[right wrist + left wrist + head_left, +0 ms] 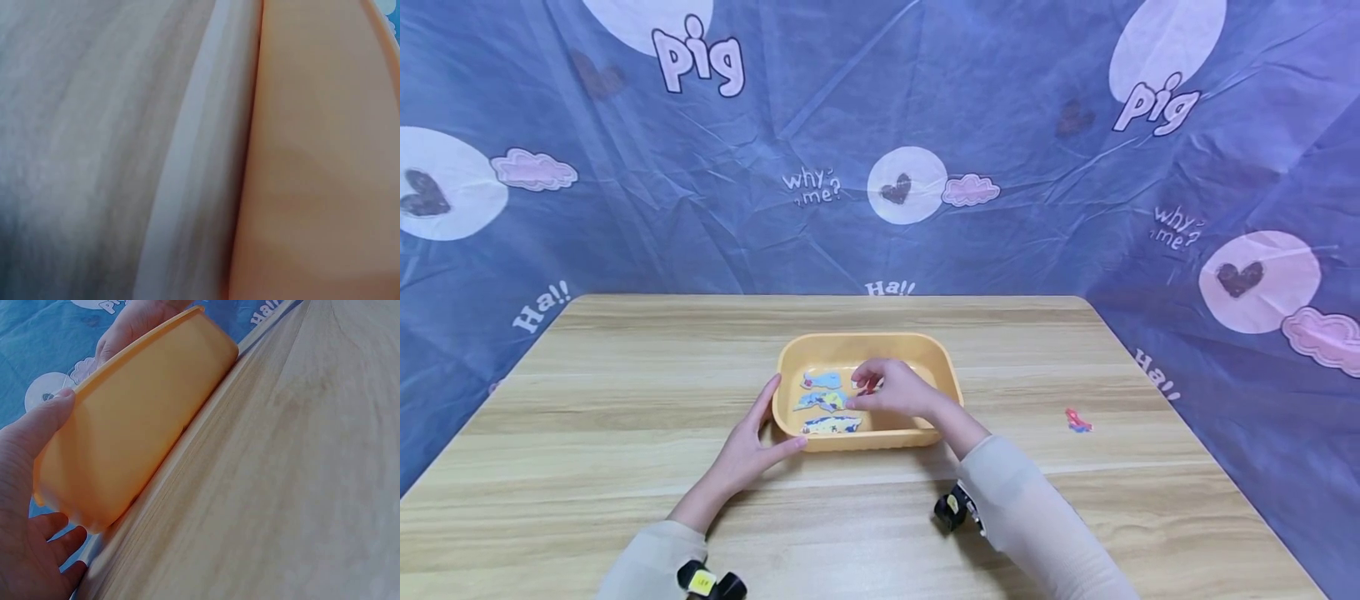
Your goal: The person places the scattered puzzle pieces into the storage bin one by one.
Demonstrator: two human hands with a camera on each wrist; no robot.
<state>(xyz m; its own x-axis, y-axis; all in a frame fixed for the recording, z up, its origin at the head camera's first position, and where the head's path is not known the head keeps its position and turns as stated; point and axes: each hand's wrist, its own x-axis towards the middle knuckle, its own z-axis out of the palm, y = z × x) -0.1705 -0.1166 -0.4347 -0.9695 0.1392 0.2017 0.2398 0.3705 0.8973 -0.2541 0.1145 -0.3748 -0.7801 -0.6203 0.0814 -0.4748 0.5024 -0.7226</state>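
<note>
A yellow-orange plastic bin (868, 442) sits near the middle of the table. At its left end my left hand (747, 450) grips the corner, thumb on the front rim and fingers round the left side; the left wrist view shows this thumb (53, 419) along the rim. My right hand (898, 390) reaches inside the bin and pinches a small red piece (871, 386), mostly hidden by the fingers. Left of it in the bin lie a light-blue flat piece (823, 381), a blue-and-yellow one (820, 402) and a cream-and-blue one (832, 425).
On the right side of the wooden table (587, 400) lies a small red-and-blue flat piece (1078, 421). A blue printed cloth (737, 225) hangs behind the table and along its sides. In the right wrist view, the bin's outer wall (319, 156) fills the right part.
</note>
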